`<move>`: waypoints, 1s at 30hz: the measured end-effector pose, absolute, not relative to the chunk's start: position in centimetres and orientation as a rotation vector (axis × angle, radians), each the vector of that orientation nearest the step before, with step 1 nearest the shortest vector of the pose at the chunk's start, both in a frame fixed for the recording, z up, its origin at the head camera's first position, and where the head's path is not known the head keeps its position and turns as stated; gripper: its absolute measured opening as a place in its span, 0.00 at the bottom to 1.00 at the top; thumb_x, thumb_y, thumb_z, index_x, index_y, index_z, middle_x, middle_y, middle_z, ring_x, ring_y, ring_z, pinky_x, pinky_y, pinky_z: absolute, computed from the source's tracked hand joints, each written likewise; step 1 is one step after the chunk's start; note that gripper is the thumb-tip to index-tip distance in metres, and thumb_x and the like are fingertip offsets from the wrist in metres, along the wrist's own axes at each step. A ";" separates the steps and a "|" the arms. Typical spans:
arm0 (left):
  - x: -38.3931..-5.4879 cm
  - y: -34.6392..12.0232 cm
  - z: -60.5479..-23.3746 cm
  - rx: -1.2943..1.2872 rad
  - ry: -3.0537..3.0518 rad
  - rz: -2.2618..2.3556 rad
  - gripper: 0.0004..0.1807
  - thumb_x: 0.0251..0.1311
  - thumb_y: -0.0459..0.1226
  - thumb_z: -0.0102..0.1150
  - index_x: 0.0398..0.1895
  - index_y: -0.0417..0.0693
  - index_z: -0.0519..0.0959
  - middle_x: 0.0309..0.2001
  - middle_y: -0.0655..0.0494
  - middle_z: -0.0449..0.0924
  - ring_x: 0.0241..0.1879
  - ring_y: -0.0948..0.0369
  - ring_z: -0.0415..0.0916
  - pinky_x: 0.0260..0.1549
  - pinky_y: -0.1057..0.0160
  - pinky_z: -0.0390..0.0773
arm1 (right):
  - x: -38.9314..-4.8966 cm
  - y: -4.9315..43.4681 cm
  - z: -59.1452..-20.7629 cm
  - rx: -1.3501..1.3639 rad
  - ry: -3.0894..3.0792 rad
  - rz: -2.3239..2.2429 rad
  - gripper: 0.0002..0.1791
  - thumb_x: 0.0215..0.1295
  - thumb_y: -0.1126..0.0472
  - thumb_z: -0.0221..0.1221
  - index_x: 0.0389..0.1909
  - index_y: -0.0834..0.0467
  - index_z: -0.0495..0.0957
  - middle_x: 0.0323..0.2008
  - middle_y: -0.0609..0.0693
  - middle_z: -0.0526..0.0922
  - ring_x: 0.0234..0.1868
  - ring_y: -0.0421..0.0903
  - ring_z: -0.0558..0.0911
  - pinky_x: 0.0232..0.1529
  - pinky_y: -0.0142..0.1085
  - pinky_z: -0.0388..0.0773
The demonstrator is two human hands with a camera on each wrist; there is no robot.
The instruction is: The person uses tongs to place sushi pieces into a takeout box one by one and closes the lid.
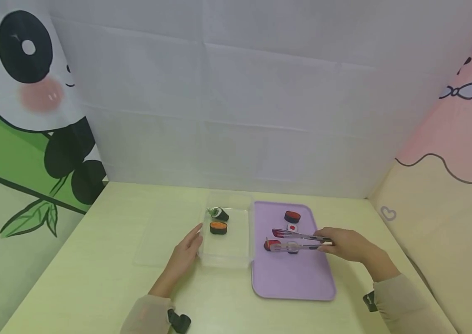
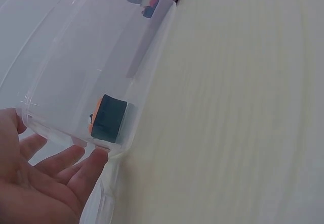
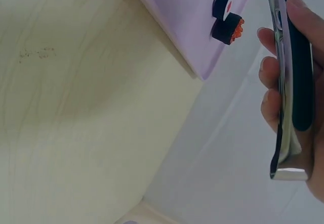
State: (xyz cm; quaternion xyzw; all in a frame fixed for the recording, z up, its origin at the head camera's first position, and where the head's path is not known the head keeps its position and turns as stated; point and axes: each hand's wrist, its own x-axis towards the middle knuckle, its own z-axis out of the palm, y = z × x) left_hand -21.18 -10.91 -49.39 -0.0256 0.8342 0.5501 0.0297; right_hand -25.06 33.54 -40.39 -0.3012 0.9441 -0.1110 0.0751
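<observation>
Pale sleeves (image 1: 146, 317) lie nearest; my left hand (image 1: 185, 253), fingers loosely extended, touches the clear box (image 1: 237, 240) at its left side; my right hand (image 1: 347, 243) grips tongs (image 3: 302, 85), spread above the purple tray (image 1: 292, 282) on the right; whether they touch the nearer red sushi (image 1: 270, 243), I cannot tell.

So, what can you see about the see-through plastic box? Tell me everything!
The see-through, rectangular plastic box looks thin-walled, with its top open. It sits on the pale yellow table, left of the flat purple tray. Inside, toward its left, lie a dark-wrapped sushi roll with a green end and a dark-sided orange-topped piece. The left hand touches its left wall.
</observation>
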 end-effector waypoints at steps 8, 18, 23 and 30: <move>-21.3 -10.8 -49.5 -0.102 2.557 1.715 0.26 0.76 0.44 0.41 0.75 0.51 0.60 0.68 0.38 0.64 0.63 0.42 0.66 0.57 0.42 0.69 | -25.7 32.9 -42.1 -0.935 2.823 -0.343 0.17 0.65 0.52 0.63 0.50 0.55 0.80 0.37 0.40 0.81 0.34 0.36 0.75 0.37 0.43 0.77; -21.5 -10.8 -49.8 -0.099 2.572 1.701 0.26 0.76 0.44 0.41 0.75 0.52 0.60 0.68 0.38 0.64 0.63 0.42 0.66 0.58 0.41 0.68 | -25.9 32.8 -43.0 -0.958 2.842 -0.356 0.13 0.67 0.53 0.62 0.49 0.53 0.80 0.36 0.37 0.80 0.33 0.35 0.74 0.35 0.40 0.76; -21.5 -10.8 -49.8 -0.091 2.576 1.700 0.26 0.76 0.44 0.41 0.75 0.51 0.60 0.68 0.38 0.64 0.64 0.41 0.65 0.59 0.41 0.66 | -25.8 32.9 -43.2 -0.955 2.858 -0.344 0.13 0.67 0.53 0.61 0.48 0.52 0.80 0.35 0.35 0.78 0.32 0.34 0.73 0.34 0.38 0.74; -21.4 -10.8 -49.7 -0.107 2.578 1.686 0.26 0.76 0.44 0.41 0.75 0.52 0.60 0.68 0.39 0.64 0.65 0.41 0.63 0.60 0.40 0.64 | -25.6 33.0 -43.0 -0.970 2.893 -0.319 0.13 0.66 0.52 0.62 0.48 0.51 0.81 0.35 0.35 0.79 0.32 0.34 0.73 0.33 0.39 0.75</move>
